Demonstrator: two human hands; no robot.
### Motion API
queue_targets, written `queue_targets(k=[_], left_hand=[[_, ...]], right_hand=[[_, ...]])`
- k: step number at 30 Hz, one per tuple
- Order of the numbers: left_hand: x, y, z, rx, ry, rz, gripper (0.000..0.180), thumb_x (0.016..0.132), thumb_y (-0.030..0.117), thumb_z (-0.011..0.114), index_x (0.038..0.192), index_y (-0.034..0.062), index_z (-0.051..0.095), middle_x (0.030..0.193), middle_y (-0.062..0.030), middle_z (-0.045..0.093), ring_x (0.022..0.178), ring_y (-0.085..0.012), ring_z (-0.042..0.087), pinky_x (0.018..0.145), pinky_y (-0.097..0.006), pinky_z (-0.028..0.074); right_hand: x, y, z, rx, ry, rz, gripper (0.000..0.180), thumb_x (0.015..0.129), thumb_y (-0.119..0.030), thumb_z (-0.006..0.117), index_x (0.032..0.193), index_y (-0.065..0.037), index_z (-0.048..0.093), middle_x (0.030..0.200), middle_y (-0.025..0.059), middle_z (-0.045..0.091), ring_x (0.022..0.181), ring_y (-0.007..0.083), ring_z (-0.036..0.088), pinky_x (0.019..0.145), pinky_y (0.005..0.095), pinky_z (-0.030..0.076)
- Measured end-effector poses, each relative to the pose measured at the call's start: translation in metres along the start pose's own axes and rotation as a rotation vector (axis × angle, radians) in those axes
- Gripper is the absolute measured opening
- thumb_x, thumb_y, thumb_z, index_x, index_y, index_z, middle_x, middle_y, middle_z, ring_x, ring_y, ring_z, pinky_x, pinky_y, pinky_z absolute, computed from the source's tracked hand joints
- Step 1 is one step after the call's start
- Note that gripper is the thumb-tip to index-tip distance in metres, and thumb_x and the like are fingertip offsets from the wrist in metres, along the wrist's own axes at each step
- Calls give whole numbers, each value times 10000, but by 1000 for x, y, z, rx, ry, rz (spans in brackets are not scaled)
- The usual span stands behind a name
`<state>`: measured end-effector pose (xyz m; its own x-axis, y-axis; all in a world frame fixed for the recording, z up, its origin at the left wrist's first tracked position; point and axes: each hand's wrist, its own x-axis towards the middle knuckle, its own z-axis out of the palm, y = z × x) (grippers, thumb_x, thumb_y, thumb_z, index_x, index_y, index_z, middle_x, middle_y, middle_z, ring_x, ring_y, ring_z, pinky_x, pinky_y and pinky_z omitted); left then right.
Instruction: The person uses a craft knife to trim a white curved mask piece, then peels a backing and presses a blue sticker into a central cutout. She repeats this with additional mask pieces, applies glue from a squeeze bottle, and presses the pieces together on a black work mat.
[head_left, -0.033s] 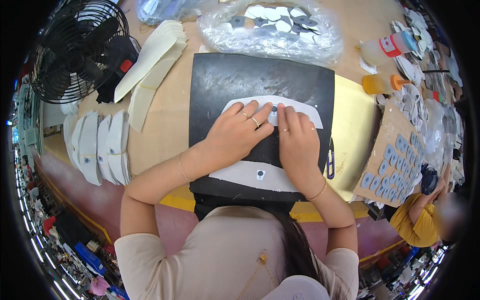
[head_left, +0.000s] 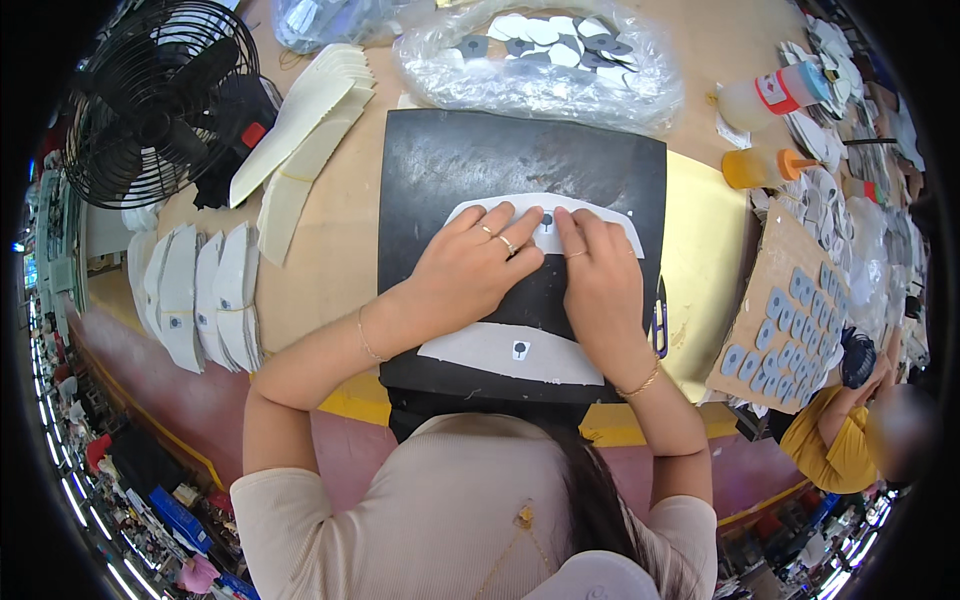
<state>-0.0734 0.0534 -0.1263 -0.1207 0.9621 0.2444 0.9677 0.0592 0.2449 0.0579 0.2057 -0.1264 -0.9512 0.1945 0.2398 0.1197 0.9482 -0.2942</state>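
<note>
Both hands (head_left: 470, 265) (head_left: 598, 280) unmoved, flat on white piece (head_left: 622, 228).

- The left hand (head_left: 470, 272) wears two thin gold-coloured rings on its fingers and a fine chain bracelet at the wrist.
- The right hand (head_left: 600, 285) wears one slim ring and a beaded gold-coloured bracelet.
- Forearms are bare.
- A cream ribbed top with short sleeves (head_left: 440, 510).
- Long dark hair (head_left: 600, 500).
</note>
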Motion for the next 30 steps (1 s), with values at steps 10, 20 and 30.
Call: queue_targets(k=[10,20,30], left_hand=[[-8,-16,-40,-627,69,-368,339,904,149,688,1216,21,655,1216,-172,650,1112,-366,599,988,-422,474],[-76,55,-36,-307,-35,-432,359,778,152,822,1078,33,665,1112,-128,589,1045,-321,545,948,-407,439],[-93,67,-51,-209,196,-198,179,786,9,717,948,83,694,1117,-93,630,1135,-304,568,967,-429,410]], right_hand=[[2,20,-42,586,5,212,392,906,18,574,1291,-23,634,1196,179,596,1110,357,582,1014,392,453],[-93,-32,-39,294,-128,195,388,781,-111,809,1129,-61,645,1188,100,586,1076,314,528,886,411,420],[-107,-37,-62,166,17,-16,282,730,-177,832,964,-122,684,1170,49,614,1113,278,562,974,472,339]])
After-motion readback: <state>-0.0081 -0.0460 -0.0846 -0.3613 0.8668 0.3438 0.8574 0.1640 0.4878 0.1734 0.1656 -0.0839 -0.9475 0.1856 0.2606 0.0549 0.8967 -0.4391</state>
